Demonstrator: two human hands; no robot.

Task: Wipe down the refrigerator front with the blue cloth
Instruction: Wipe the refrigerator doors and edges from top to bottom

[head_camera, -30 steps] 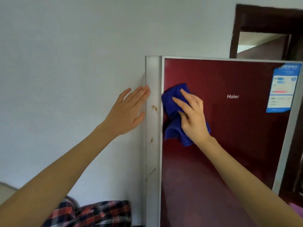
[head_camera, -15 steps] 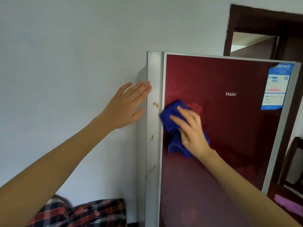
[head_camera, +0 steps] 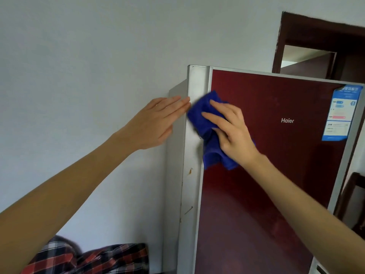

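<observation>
On the glossy red refrigerator (head_camera: 276,184), right hand (head_camera: 235,133) presses plush blue cloth (head_camera: 199,113) flat-fingered; left hand (head_camera: 156,123) seemingly flat.

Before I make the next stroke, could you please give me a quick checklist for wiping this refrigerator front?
1. Blue cloth pressed on the refrigerator under the right hand: ok.
2. Left hand flat against the refrigerator's side: ok.
3. Brown marks on the silver edge strip wiped off: not ok.
4. Red door panel below the cloth clean: cannot tell.
5. Blue label clear of the cloth: ok.
</observation>
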